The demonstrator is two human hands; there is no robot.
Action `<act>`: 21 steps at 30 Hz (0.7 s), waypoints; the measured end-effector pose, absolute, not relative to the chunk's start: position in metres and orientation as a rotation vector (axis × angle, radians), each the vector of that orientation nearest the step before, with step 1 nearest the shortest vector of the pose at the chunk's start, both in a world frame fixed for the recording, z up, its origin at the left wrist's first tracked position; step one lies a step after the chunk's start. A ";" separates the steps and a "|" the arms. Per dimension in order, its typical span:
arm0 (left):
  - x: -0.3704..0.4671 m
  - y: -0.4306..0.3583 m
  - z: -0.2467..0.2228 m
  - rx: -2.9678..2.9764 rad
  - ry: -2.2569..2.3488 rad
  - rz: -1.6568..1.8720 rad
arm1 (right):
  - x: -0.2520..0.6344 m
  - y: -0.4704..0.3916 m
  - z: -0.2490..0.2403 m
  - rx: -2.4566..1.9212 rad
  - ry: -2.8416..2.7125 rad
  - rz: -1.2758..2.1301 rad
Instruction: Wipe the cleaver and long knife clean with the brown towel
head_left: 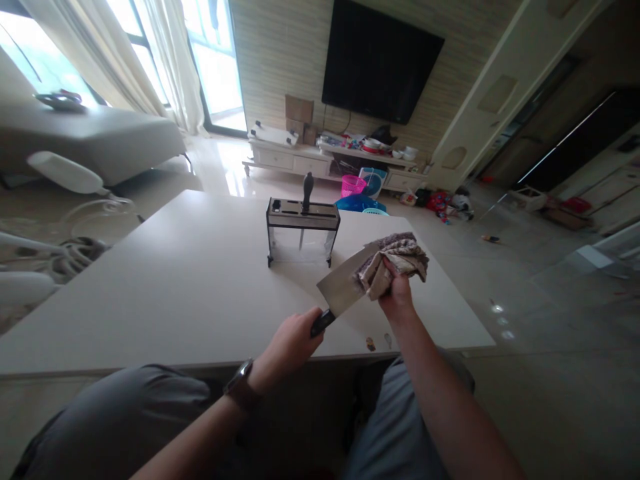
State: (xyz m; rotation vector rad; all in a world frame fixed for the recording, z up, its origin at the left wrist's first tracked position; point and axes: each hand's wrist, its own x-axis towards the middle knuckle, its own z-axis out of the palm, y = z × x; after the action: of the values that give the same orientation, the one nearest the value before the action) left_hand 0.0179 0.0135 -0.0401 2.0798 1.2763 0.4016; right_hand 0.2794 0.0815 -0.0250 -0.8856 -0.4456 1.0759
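Note:
A broad-bladed cleaver (pixel 345 283) is held over the white table (pixel 175 287), its blade pointing up and to the right. My left hand (pixel 297 333) is closed around the black handle. In my right hand (pixel 399 290) is a bunched brown and white cloth (pixel 395 260), which covers part of the blade's far end. Behind the blade stands a knife block (pixel 303 213) with a dark top and clear sides. One black-handled knife (pixel 308 190) sticks upright out of its top.
Two small objects, one brownish (pixel 371 343) and one pale (pixel 388 341), lie at the table's near edge. Beyond the table are a pink basket (pixel 353 185), a blue item (pixel 360 203) and a low white cabinet (pixel 290 160). A white chair (pixel 65 173) stands left.

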 end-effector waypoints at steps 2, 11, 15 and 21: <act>0.015 0.014 -0.042 2.054 1.295 0.438 | 0.274 0.080 -0.022 -0.910 -0.382 1.092; 0.008 0.021 -0.057 1.861 1.346 0.745 | 0.196 0.057 -0.036 -0.954 -0.448 1.261; 0.008 0.019 -0.056 1.875 1.229 0.723 | 0.167 0.042 -0.046 -0.989 -0.558 1.346; 0.009 0.012 -0.054 1.924 1.244 0.540 | 0.167 0.035 -0.056 -1.041 -0.527 1.366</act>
State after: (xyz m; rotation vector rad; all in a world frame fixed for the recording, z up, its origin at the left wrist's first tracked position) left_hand 0.0086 0.0120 -0.0543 1.9236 1.2439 0.5397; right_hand 0.1671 0.0348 -0.0558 -1.0407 -0.5272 1.3655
